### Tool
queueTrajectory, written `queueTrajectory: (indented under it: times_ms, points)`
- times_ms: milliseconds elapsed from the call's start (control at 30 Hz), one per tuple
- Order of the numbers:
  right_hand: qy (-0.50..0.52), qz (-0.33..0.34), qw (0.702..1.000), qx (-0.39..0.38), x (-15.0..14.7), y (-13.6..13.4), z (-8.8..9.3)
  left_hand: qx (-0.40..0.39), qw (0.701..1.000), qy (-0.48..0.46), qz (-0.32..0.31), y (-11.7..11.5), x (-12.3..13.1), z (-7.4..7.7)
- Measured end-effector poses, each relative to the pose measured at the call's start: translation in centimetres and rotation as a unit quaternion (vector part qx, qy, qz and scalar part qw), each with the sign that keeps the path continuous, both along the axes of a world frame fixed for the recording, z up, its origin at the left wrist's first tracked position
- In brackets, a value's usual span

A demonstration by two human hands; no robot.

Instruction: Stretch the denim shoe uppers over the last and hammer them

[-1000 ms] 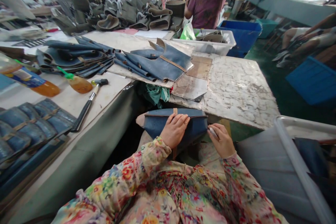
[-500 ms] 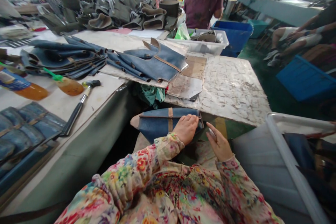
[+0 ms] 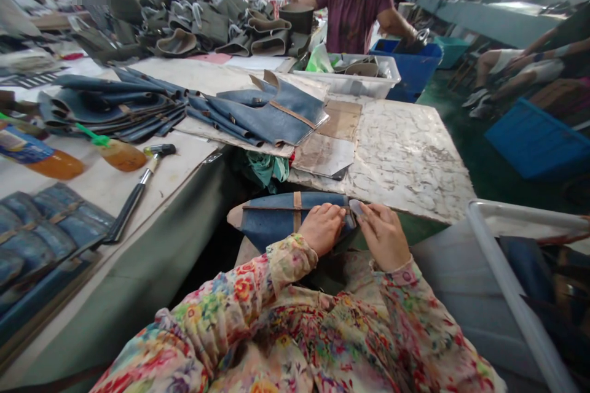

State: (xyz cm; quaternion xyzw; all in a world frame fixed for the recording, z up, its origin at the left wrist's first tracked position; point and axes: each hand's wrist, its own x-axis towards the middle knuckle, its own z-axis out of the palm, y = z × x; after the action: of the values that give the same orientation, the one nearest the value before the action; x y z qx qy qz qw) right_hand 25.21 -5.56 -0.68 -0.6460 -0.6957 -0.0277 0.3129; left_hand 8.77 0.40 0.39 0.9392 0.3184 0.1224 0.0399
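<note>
**Worker's hands meet on a blue leather panel**

Head view: Seated at the edge of a scarred desk [image 3: 410, 153], a person in a floral blouse holds a blue leather panel [image 3: 276, 218] across the lap, just below the desk's near edge. A tan strip runs across the panel. The left hand [image 3: 322, 228] lies palm down on its right half, fingers [image 3: 332, 214] bent toward the upper edge; whether they grip or only press cannot be told. The right hand [image 3: 385, 236] touches the panel's right end, its fingers clenched on a small pale tool [image 3: 356, 206] too small to identify.

On the desk beyond lie stacked blue leather pieces [image 3: 271, 113]. To the left are a hammer [image 3: 138, 187] and a glue bottle [image 3: 117, 153] with a green nozzle. A green cloth [image 3: 267, 167] hangs under the desk edge. Farther back, another person in a purple shirt [image 3: 357, 3] stands beside a white bin [image 3: 364, 80].
</note>
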Motion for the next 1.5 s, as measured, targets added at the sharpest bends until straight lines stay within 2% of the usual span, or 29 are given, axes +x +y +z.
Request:
queueTrajectory:
  times_ms: [100, 300, 500, 667, 833, 1167, 1367, 1500]
  points:
    - [-0.018, 0.015, 1.0, -0.009, -0.5, 0.2, 0.0, 0.003, 1.0, -0.008, 0.011, -0.1, -0.7, -0.2]
    - [-0.038, 0.015, 0.999, -0.03, -1.9, 0.5, -1.5, 0.01, 1.0, -0.002, 0.027, -0.1, -1.8, -0.1]
    - [-0.049, 0.052, 0.997, -0.038, -4.4, 1.1, -0.6, 0.03, 0.998, 0.005, 0.056, -0.1, -4.0, 0.1]
    - [-0.07, 0.062, 0.994, -0.06, -6.9, 1.6, 0.1, 0.054, 0.996, 0.003, 0.074, -0.5, -6.2, -0.3]
    - [-0.081, 0.092, 0.99, -0.076, -8.8, 2.2, 0.5, 0.072, 0.99, -0.013, 0.119, -0.9, -8.1, -0.6]
    - [-0.012, 0.172, 0.978, -0.12, -7.4, 3.2, 0.6, 0.096, 0.986, 0.0, 0.135, -2.4, -9.9, -1.1]
    - [0.026, 0.209, 0.967, -0.141, -7.2, 3.8, 0.7, 0.084, 0.989, 0.008, 0.121, -3.0, -10.6, -1.2]
    - [0.061, 0.232, 0.957, -0.166, -6.9, 4.4, 0.7, 0.075, 0.988, -0.011, 0.135, -2.9, -10.6, -1.0]
